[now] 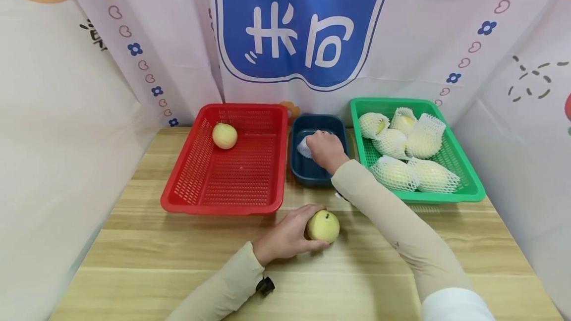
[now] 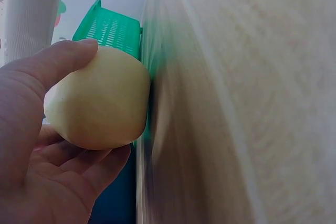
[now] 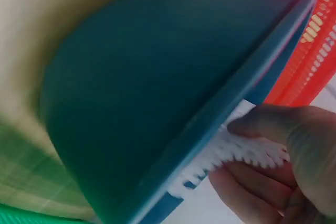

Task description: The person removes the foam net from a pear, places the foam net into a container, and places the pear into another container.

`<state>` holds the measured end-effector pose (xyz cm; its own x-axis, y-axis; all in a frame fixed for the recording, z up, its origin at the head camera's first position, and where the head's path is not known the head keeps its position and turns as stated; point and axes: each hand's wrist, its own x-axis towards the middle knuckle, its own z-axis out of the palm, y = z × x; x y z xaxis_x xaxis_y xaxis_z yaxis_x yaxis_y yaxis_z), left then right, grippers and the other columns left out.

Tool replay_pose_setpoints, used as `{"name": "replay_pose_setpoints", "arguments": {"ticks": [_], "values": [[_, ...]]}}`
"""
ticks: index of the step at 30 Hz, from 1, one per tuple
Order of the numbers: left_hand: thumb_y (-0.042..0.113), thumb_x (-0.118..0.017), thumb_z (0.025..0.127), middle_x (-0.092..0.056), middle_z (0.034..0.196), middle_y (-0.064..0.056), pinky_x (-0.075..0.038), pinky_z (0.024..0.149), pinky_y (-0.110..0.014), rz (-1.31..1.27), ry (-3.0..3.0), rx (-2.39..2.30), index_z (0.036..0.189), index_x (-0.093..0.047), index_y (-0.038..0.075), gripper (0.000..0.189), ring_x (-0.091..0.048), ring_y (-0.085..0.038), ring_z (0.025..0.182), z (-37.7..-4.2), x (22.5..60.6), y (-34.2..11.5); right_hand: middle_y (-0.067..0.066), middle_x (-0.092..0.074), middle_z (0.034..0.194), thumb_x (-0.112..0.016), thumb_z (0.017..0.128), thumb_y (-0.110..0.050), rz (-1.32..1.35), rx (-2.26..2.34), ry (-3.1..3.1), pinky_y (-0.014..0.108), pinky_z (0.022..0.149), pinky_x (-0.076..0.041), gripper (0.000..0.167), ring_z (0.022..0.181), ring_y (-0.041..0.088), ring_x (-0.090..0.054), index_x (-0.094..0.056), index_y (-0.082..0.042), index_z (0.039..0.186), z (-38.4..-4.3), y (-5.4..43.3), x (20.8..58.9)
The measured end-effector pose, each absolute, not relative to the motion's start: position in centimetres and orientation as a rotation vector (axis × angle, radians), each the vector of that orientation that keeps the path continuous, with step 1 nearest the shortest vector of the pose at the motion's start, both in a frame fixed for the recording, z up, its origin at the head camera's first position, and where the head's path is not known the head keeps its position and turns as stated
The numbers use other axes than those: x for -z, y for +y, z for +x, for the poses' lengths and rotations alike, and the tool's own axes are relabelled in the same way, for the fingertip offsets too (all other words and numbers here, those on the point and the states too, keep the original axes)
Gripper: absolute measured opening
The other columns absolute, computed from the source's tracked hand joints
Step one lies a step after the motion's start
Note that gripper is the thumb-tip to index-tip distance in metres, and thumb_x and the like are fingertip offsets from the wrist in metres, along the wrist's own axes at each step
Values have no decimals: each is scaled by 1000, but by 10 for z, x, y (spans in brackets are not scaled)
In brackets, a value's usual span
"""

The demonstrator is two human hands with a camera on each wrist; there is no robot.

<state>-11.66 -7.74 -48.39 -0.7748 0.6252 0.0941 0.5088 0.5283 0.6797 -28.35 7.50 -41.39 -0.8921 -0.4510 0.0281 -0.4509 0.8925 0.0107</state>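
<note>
On the table in front of the baskets, my left hand (image 1: 292, 234) holds a pale yellow pear (image 1: 323, 226), thumb on the near side and fingers round the far side. The left wrist view shows this pear (image 2: 105, 100) bare, low against the tabletop. My right hand (image 1: 326, 150) reaches over the dark blue bin (image 1: 308, 181) and pinches a white foam net sleeve (image 1: 304, 148). In the right wrist view the thumb and fingers grip the sleeve (image 3: 226, 153) at the bin's rim.
A red basket (image 1: 241, 209) on the left holds one bare pear (image 1: 224, 135). To the right, a green basket (image 1: 464, 172) holds several pears in foam nets (image 1: 394, 173). A printed cloth (image 1: 294, 63) hangs behind the wooden table (image 1: 178, 251).
</note>
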Motion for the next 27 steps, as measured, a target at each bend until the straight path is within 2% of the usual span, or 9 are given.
{"name": "replay_pose_setpoints", "arguments": {"ticks": [4,6,8,12,15,19,23,27], "values": [[39,-86,88,-63,146,-8,-55,105,-34,973,2600,-1072,152,-50,6,80,-65,-17,124,-117,483,-78,13,-72,96,-81,93,-22,809,-88,-3145,44,79,-61,18,87,29,-70,-71,-6,96,-275,76,411],[39,-86,88,-63,146,-8,-55,105,-34,979,2597,-1072,152,-50,6,80,-65,-16,124,-117,483,-78,10,-69,90,-81,94,-28,853,-126,-3205,41,77,-58,22,85,26,-67,-70,-9,90,-271,77,410],[39,-86,88,-63,145,-8,-55,106,-34,978,2594,-1073,151,-50,5,80,-64,-16,124,-118,483,-78,6,-67,85,-78,96,-35,894,-166,-3251,38,75,-54,26,83,23,-63,-70,-12,85,-268,79,410],[39,-87,88,-63,145,-8,-55,107,-36,964,2591,-1071,151,-50,6,80,-64,-17,124,-117,483,-79,6,-65,77,-66,102,-48,931,-285,-3321,36,74,-50,42,83,23,-60,-72,-12,82,-264,82,410],[39,-87,88,-64,145,-8,-55,107,-37,962,2591,-1073,151,-50,5,80,-64,-17,125,-117,483,-80,9,-72,90,-62,104,-50,936,-345,-3304,38,84,-55,45,94,27,-63,-78,-8,95,-259,86,406],[37,-87,88,-64,144,-10,-56,105,-37,987,2595,-1082,151,-51,3,80,-65,-18,124,-117,483,-80,13,-76,123,-64,104,-42,954,-364,-3213,46,104,-57,45,117,33,-69,-75,-4,125,-249,93,394],[37,-87,88,-64,144,-11,-57,103,-37,1011,2605,-1087,150,-51,2,80,-66,-19,123,-117,483,-80,18,-73,133,-65,105,-39,1000,-412,-3124,48,106,-56,50,123,34,-71,-69,0,134,-235,105,378],[35,-87,87,-64,144,-10,-57,102,-37,1009,2595,-1104,150,-51,1,80,-66,-20,122,-117,483,-79,20,-68,140,-67,104,-40,1012,-448,-3072,49,110,-53,56,131,35,-66,-64,3,140,-218,121,360]]}}
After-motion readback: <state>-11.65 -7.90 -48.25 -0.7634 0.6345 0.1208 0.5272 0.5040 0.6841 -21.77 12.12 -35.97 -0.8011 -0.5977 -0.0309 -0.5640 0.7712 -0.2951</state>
